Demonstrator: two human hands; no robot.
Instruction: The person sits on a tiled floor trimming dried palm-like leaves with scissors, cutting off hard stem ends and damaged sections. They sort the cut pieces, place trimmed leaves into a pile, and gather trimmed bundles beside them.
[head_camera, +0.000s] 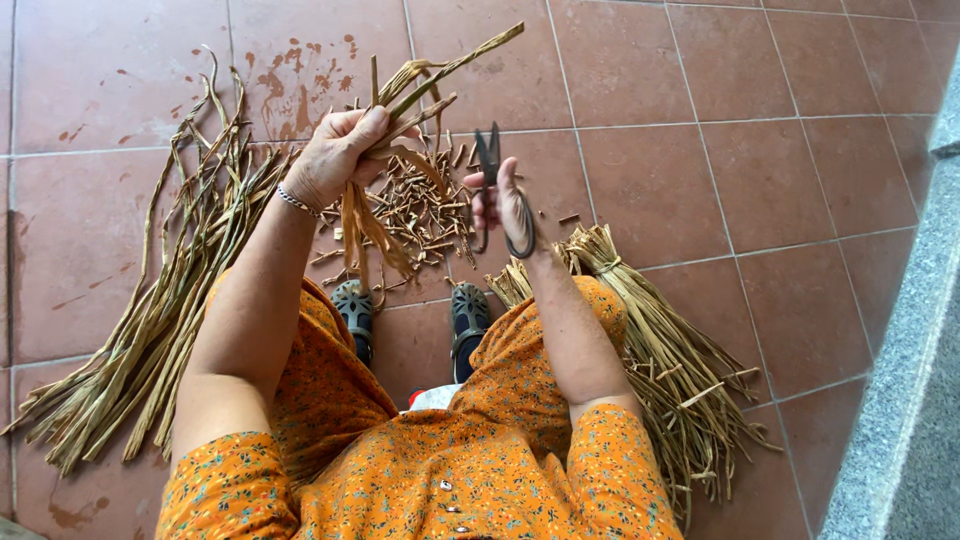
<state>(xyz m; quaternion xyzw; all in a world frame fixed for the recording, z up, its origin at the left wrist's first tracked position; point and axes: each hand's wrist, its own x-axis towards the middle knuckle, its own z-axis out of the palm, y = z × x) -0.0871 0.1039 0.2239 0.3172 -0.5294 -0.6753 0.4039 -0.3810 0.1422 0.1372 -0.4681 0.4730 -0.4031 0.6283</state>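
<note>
Dry strips (385, 150) | bunched tight in the left hand (335, 155), far over the cut bits (425, 205) | right hand (505, 205) grips black snips (488, 165), blades apart | best: cut near the fist, fingers back

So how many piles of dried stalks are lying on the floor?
3: long loose stalks at the left, a tied bundle at the right, short cut scraps ahead of the shoes. More may hide under the arms.
</note>
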